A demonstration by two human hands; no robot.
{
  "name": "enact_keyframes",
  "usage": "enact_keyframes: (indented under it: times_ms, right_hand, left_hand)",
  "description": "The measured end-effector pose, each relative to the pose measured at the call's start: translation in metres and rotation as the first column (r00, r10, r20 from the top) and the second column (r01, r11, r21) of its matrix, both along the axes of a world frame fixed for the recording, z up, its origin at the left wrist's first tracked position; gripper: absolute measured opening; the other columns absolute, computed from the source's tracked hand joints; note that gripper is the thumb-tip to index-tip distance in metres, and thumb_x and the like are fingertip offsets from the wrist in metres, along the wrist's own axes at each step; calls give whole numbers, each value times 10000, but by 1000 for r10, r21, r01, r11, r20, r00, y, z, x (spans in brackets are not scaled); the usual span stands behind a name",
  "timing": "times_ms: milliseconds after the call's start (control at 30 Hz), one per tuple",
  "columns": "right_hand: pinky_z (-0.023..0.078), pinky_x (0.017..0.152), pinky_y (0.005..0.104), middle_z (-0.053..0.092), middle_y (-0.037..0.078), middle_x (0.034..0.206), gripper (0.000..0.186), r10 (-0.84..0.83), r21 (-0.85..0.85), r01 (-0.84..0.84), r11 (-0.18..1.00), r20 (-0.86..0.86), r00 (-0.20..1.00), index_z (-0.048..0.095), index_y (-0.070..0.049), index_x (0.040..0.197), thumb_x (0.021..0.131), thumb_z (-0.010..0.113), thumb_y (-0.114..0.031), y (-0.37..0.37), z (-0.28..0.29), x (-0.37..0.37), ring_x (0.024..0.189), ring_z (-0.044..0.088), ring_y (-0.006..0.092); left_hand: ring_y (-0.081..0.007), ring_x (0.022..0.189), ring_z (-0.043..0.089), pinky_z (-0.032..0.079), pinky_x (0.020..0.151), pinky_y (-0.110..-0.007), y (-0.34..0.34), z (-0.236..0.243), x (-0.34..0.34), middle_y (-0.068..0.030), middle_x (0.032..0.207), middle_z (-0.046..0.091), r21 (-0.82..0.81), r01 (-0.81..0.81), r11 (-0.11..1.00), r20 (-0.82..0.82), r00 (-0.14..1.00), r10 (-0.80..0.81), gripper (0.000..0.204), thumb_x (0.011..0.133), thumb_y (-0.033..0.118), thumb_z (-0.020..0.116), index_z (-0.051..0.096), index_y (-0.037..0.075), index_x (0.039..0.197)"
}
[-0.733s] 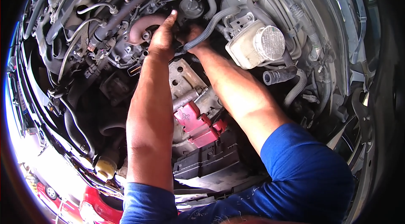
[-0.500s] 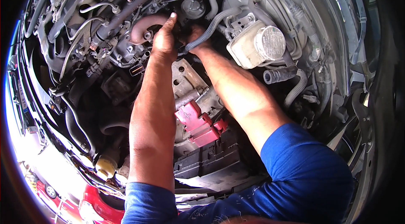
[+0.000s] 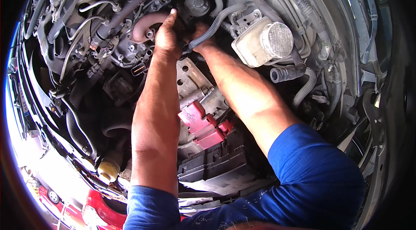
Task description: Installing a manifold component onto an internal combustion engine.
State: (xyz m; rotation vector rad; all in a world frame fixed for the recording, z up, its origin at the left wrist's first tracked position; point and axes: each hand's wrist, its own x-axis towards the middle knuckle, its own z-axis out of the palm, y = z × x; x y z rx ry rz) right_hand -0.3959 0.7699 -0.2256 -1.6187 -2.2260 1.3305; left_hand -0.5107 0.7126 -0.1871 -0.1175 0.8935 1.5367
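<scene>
Left hand (image 3: 166, 37) has tilted slightly toward the curved pipe (image 3: 144, 24), hold unclear.

Pipe bend (image 3: 141, 26) left of left hand (image 3: 167, 37) — hose (image 3: 216, 22) across right hand (image 3: 202, 34) — reservoir (image 3: 251, 47) farther right.

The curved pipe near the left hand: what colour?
The curved pipe is reddish-brown, in the head view.

head fisheye | looks down | near, above hands (image 3: 166, 38), engine bay (image 3: 328, 8)
</scene>
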Motion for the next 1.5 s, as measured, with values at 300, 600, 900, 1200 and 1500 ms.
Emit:
enact_keyframes:
  times_ms: [300,600,900,1200,1500]
  right_hand:
    - [500,920,397,705,126,1042,361,-78,165,84,983,-40,996,661,-65,1053,733,770,-192,-1,-3,6,1008,666,274]
    - [503,909,399,709,122,1017,348,-92,102,102,989,-102,991,665,-65,1035,745,782,-216,6,-7,14,1000,670,266]
    - [415,1096,387,569,127,1382,625,17,-82,-19,996,-31,999,518,-153,1371,824,717,-381,8,-2,6,1309,526,283]
    - [426,1083,393,583,137,1362,577,10,12,-10,1000,17,1000,538,-133,1343,855,695,-399,5,-11,7,1290,541,296]
    - [502,880,384,693,113,975,295,-111,73,121,990,-131,985,634,-44,1042,783,739,-138,-5,-6,0,945,658,230]
  left_hand:
    - [-312,1277,446,315,1103,-485,7,-5,-5,-165,1393,515,-164,194,967,-183,957,-223,763,836,577,720,539,4,1306]
    - [-308,1189,543,395,1052,-429,14,0,4,-132,1234,634,-208,218,954,-188,948,-257,633,903,565,635,586,57,1277]
    - [-327,1145,556,400,1058,-452,5,1,1,-139,1240,624,-78,123,989,-53,990,-127,552,923,491,641,600,36,1235]
    - [-308,1080,561,414,1016,-442,4,1,3,-112,1105,650,-12,48,999,-28,998,-49,428,937,448,633,630,61,1119]
    - [-311,1223,471,334,1071,-486,7,-9,-10,-170,1330,549,-173,214,961,-165,956,-243,765,819,590,734,563,5,1282]
